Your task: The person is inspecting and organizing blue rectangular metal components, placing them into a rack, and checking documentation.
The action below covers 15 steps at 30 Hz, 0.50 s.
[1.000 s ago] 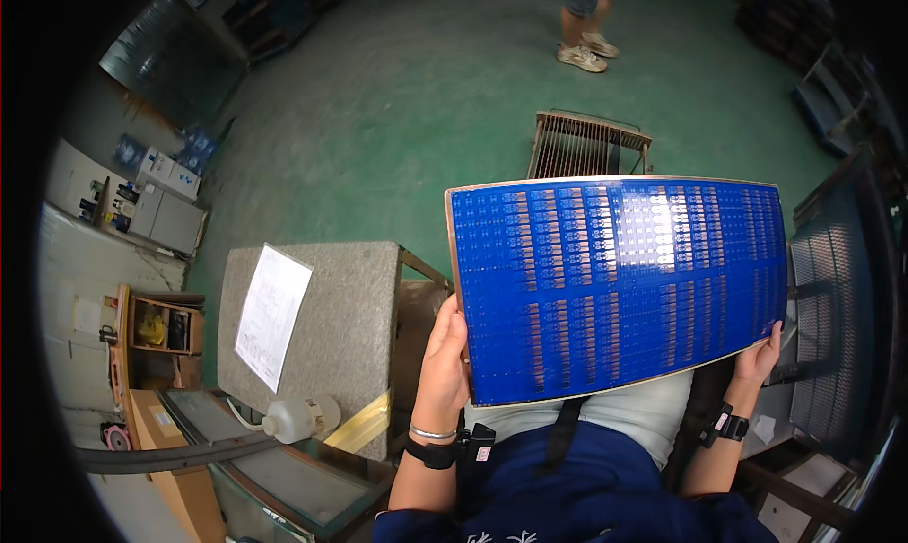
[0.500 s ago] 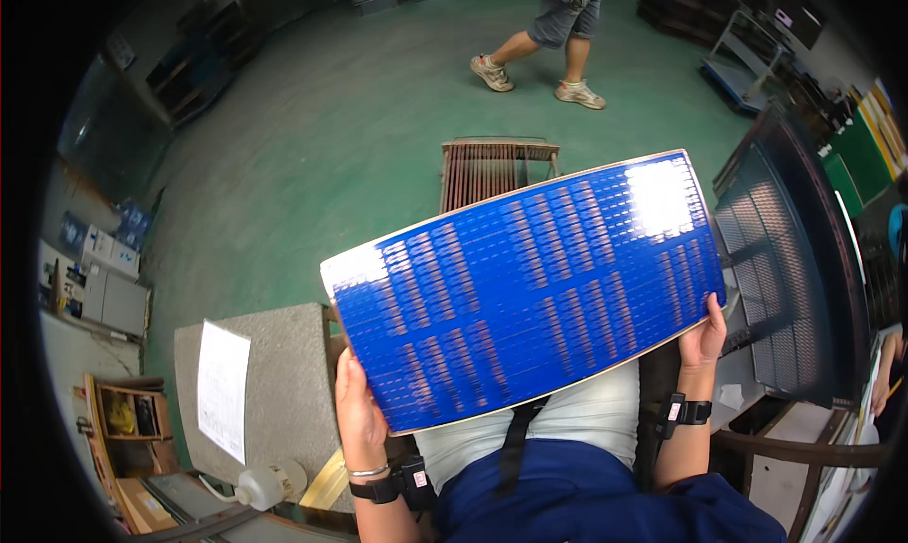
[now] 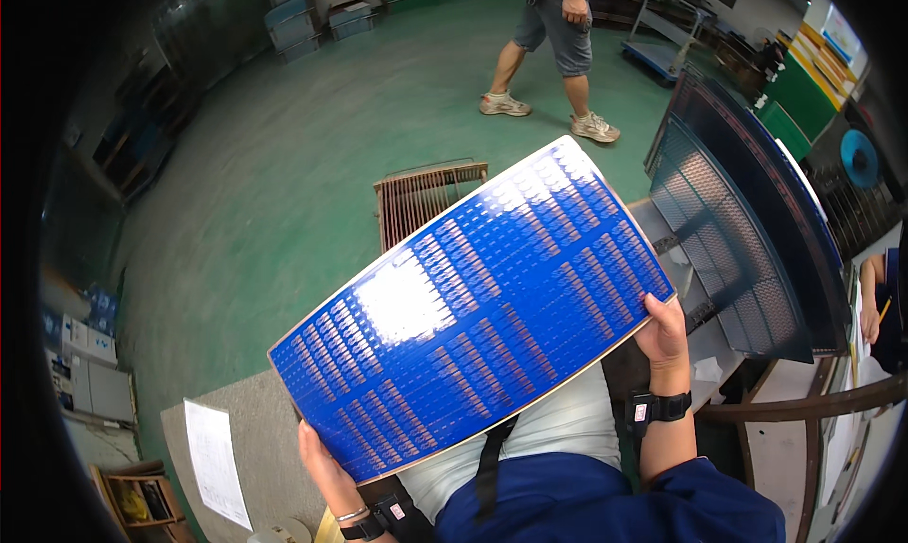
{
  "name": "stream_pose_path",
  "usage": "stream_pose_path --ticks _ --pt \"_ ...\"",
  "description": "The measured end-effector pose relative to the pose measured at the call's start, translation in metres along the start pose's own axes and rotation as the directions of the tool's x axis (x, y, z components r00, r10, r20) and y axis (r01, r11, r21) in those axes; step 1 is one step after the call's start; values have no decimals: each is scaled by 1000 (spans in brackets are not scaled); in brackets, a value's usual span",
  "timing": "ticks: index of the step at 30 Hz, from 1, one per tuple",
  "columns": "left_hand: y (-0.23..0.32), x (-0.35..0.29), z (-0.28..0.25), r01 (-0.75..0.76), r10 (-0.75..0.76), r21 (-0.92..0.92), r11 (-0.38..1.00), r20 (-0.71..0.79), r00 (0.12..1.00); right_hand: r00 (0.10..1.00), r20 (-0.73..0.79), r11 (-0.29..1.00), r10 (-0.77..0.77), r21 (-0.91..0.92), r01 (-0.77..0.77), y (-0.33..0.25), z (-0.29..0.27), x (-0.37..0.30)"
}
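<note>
A large rectangular circuit board panel [image 3: 515, 302], shiny blue with rows of copper-coloured pads, is held in front of my lap. It tilts, with its right end farther away and its left end nearer to me. My left hand [image 3: 327, 472] is closed on the lower left edge, fingers hidden beneath. On the right edge, near its lower corner, my right hand [image 3: 665, 335] grips the panel with the thumb on top. A bright glare covers part of the blue surface.
On the left, a grey table [image 3: 270, 415] bears a printed sheet [image 3: 216, 463]. Beyond the panel a slotted rack [image 3: 407, 202] stands on the green floor. Upright mesh panels [image 3: 724, 250] are close on my right. A person [image 3: 556, 51] walks ahead; another person's hand [image 3: 868, 318] shows far right.
The panel has tilted more steeply, its left end moving down and left, and the glare has shifted across it. Surroundings shift left as my view turns. The person ahead has changed stride.
</note>
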<state>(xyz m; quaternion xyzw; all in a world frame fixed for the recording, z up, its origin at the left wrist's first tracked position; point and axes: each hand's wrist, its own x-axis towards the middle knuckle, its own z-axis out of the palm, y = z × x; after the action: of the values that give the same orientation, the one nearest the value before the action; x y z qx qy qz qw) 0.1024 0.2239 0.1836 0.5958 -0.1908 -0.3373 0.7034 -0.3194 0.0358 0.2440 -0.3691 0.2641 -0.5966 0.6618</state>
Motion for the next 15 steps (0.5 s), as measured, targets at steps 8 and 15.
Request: stream_pose_path --ticks 8,15 --pt "-5 0 -1 7 -7 47 999 0 1000 999 -16 998 38 -57 -38 -5 6 -6" --pt "-9 0 0 37 -36 69 997 -18 999 999 -8 995 50 -89 -51 -9 9 -8"
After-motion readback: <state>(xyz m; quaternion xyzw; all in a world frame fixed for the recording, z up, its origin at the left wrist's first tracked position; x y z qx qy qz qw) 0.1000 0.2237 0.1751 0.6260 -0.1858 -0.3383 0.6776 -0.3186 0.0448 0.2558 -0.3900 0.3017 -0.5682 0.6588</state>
